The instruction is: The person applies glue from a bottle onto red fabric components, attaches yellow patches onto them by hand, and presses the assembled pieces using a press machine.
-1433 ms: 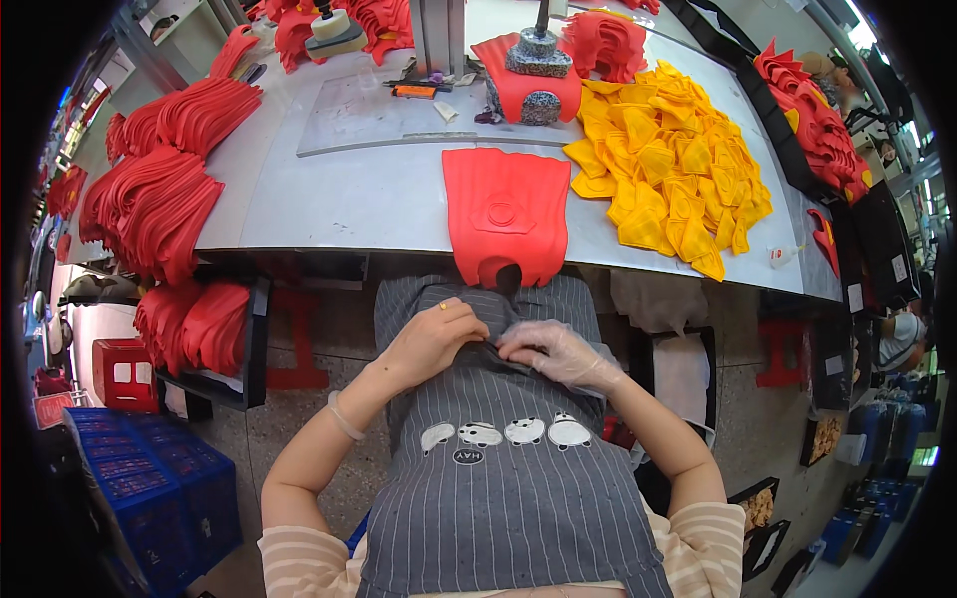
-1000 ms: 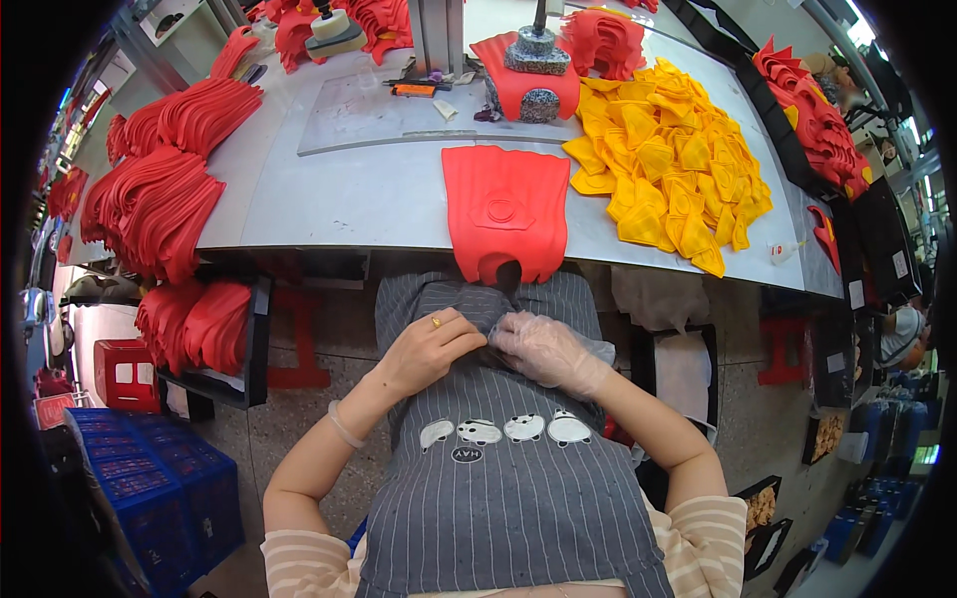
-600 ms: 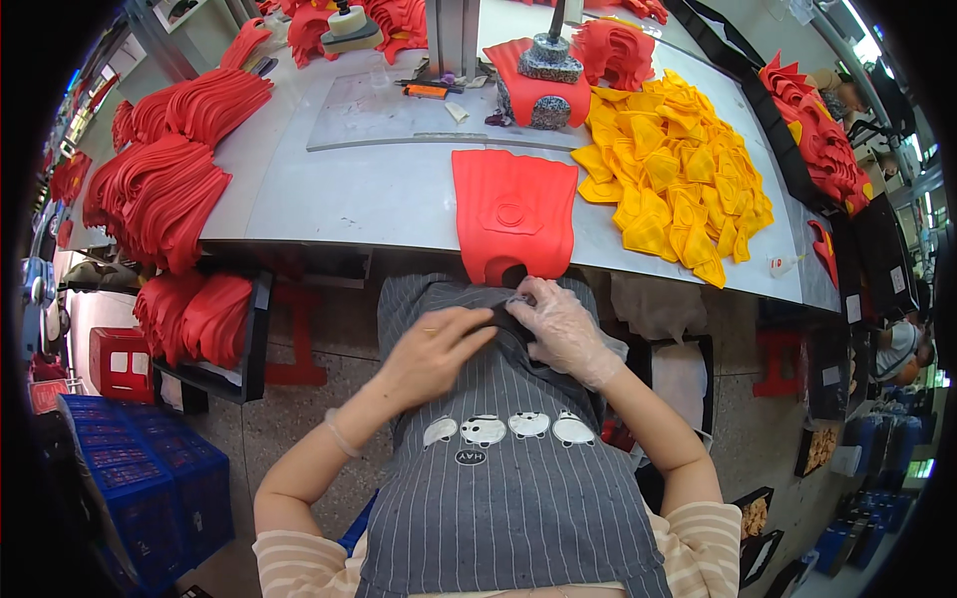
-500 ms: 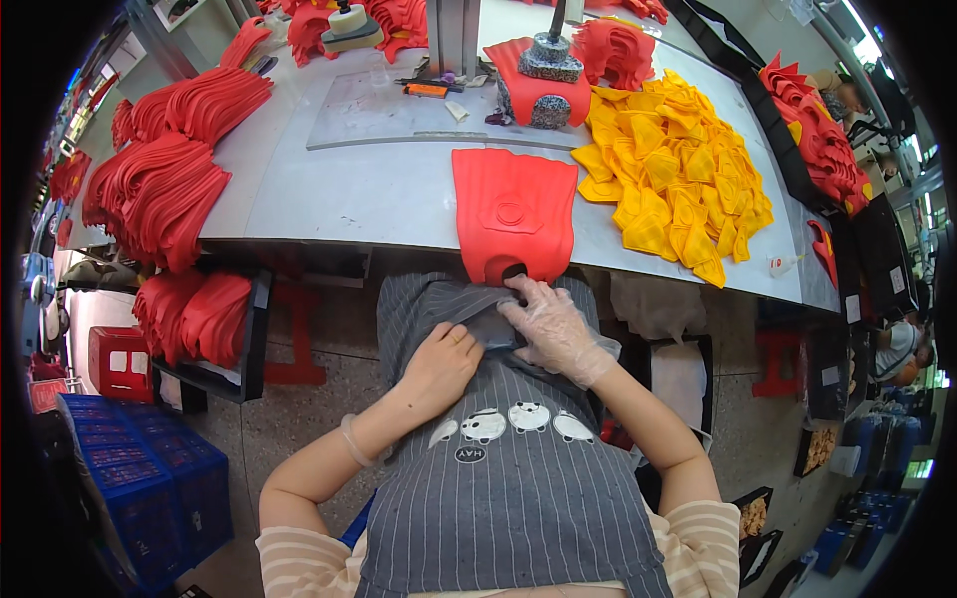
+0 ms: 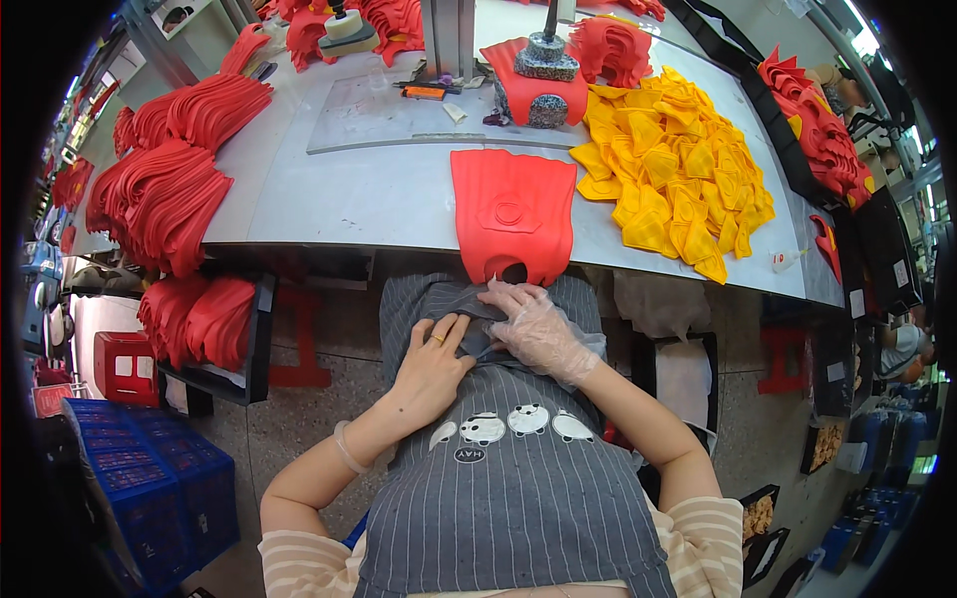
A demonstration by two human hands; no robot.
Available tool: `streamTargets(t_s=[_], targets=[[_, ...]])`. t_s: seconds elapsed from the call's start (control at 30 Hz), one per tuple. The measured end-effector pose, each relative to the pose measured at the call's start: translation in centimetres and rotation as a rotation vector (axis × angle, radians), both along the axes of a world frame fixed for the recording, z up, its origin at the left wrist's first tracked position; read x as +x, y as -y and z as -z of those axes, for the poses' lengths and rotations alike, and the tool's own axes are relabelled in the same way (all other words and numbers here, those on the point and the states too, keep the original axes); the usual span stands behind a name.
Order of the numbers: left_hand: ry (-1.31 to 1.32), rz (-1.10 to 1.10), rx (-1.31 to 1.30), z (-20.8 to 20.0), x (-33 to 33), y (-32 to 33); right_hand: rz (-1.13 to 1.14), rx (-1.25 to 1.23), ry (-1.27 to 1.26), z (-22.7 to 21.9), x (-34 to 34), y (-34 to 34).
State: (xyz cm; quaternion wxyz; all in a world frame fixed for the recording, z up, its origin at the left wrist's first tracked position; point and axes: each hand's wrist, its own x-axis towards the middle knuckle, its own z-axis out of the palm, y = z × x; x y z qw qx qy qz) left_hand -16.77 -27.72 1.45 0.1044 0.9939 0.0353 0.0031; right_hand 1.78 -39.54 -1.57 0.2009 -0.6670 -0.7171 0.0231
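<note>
My bare left hand (image 5: pixel 431 371), with a ring on one finger, is on the lap of my grey striped apron (image 5: pixel 508 498). Its bent fingers are closed on a fold of the cloth, and their tips are hidden. Beside it, my right hand (image 5: pixel 543 334) wears a clear plastic glove and has its fingers curled into the same bunched cloth, just below the table edge. A soft red moulded piece (image 5: pixel 513 214) with a raised round emblem lies on the table in front. Its lower end hangs over the edge, with a hole showing near my gloved fingers.
Stacked red pieces (image 5: pixel 159 204) stand at the left, more in a black tray (image 5: pixel 261 339) below. A heap of yellow pieces (image 5: pixel 678 169) lies right. Behind are a speckled press fixture (image 5: pixel 547 60) and an orange cutter (image 5: pixel 424 94). A blue crate (image 5: pixel 159 488) stands lower left.
My left hand has shifted slightly up, its fingers now more bent. My right hand has moved a little left and down, drawing off the red piece's edge; the apron opening between them has closed.
</note>
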Motion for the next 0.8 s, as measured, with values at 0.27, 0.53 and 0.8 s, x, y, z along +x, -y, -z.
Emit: streamTargets(t_s=[0.27, 0.53, 0.8], targets=[[0.194, -0.147, -0.751, 0.3, 2.1, -0.6, 0.298, 0.137, -0.861, -3.2, 2.3, 2.6], [0.573, -0.324, -1.474, 1.3, 6.0, -0.7, 0.488, 0.299, -1.358, -3.8, 4.0, 1.4], [0.441, -0.418, -1.644, 0.0, 8.4, -2.8, 0.538, 0.282, -1.410, -6.3, 7.9, 0.8]])
